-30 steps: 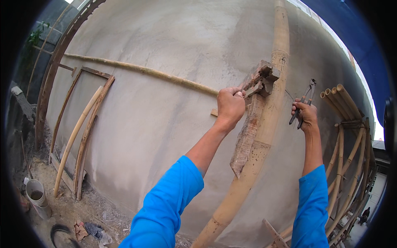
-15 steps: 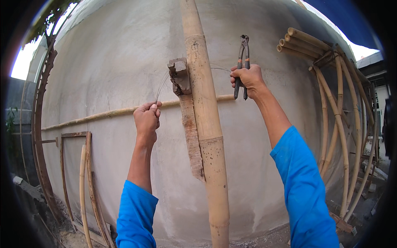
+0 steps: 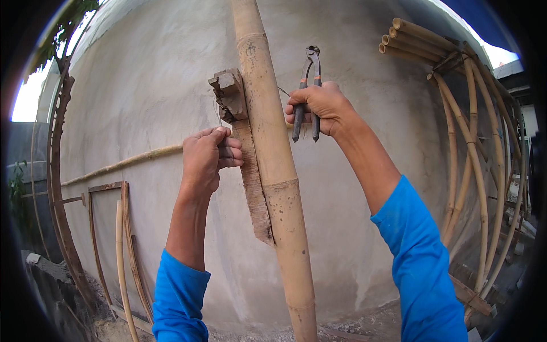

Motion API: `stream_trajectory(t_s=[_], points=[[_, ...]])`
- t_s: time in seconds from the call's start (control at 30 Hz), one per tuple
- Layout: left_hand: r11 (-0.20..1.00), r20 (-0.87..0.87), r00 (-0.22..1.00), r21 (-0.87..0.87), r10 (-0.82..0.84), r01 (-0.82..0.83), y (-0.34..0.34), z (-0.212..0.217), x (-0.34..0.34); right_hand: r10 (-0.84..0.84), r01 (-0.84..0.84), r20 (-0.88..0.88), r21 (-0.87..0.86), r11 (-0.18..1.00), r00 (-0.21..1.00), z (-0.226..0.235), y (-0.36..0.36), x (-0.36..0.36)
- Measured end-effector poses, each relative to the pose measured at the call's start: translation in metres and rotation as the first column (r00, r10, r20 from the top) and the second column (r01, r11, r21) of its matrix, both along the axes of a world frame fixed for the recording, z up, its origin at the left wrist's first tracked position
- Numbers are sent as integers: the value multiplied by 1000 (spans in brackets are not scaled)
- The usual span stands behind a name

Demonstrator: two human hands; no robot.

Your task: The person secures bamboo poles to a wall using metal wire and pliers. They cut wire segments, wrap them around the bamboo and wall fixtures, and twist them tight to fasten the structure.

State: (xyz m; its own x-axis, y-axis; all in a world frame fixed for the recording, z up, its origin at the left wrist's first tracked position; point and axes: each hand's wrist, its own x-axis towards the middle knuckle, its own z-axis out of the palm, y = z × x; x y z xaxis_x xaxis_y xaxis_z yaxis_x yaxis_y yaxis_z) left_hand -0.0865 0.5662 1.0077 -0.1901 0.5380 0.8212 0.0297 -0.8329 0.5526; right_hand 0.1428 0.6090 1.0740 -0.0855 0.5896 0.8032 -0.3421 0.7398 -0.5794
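Observation:
An upright bamboo pole (image 3: 272, 137) stands in the middle, with a rough wooden board (image 3: 253, 185) and a short wooden block (image 3: 228, 91) against its left side. My left hand (image 3: 206, 159) is left of the board, thumb and finger pinched on a thin wire (image 3: 220, 118) below the block. On the pole's other side, my right hand (image 3: 322, 108) grips pincers (image 3: 313, 54), jaws pointing up. A bit of wire also runs from behind the pole to the right hand's fingers. The wire's middle is hidden behind the pole.
A grey plastered wall (image 3: 353, 188) rises behind everything. A horizontal bamboo stick (image 3: 122, 162) crosses it behind the pole. Bundled bamboo poles (image 3: 419, 43) and leaning ones (image 3: 473, 148) are at the right. A wooden frame (image 3: 107, 186) and a tree trunk (image 3: 57, 148) are at the left.
Both hands have come closer to the pole, the right one carrying the pincers leftward. My left hand is higher, nearer the block. The view has shifted slightly, so the pole appears further left.

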Motion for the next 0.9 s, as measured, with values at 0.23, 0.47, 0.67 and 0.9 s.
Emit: stream_trajectory(t_s=[0.23, 0.47, 0.67, 0.9], points=[[998, 71, 996, -33, 57, -54, 0, -5, 19, -55, 56, -26, 33, 998, 998, -7, -19, -25], [987, 11, 994, -121, 107, -105, 6, 0, 19, -13, 12, 6, 32, 999, 1000, -8, -2, -16], [985, 38, 999, -172, -5, 11, 7, 9, 15, 27, -27, -68, 2, 1000, 997, -7, -13, -31], [969, 269, 947, -126, -174, 213, 11, 12, 38, -65, 65, -4, 18, 998, 998, -8, -10, -32]])
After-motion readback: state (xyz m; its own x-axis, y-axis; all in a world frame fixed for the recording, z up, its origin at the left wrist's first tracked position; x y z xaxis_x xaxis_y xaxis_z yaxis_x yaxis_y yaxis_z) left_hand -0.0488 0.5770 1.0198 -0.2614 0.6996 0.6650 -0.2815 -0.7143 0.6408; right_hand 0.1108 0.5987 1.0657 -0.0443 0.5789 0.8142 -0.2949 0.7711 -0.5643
